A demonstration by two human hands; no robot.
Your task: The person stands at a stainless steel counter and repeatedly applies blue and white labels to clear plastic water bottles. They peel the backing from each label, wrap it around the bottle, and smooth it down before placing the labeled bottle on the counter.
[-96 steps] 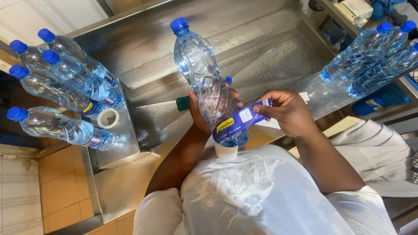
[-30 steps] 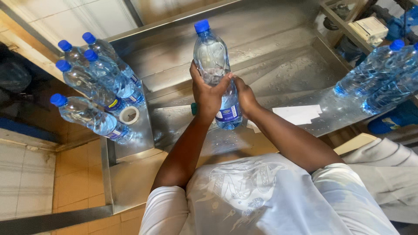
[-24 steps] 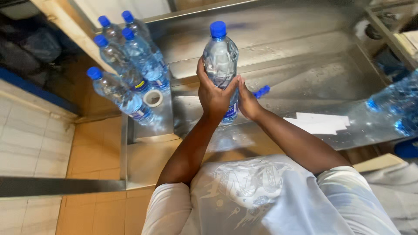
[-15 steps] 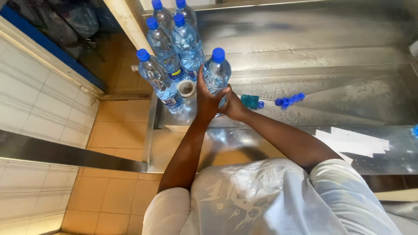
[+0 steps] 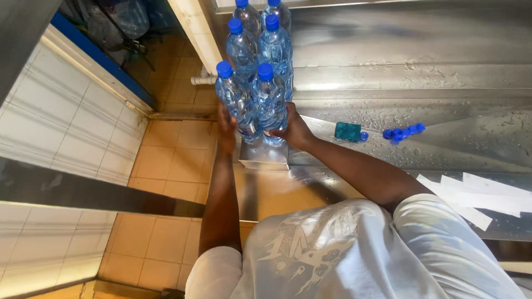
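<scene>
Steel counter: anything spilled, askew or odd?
Water droplets spot the steel counter by the loose blue caps, and white paper sheets lie scattered near its edge. The bottles stand upright, with the left hand and right hand against the front pair.

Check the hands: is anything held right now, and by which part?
Both hands press a cluster of water bottles from the sides, low on the bodies: left hand against the front-left bottle, right hand against the front-right bottle. Nothing is lifted.
</scene>
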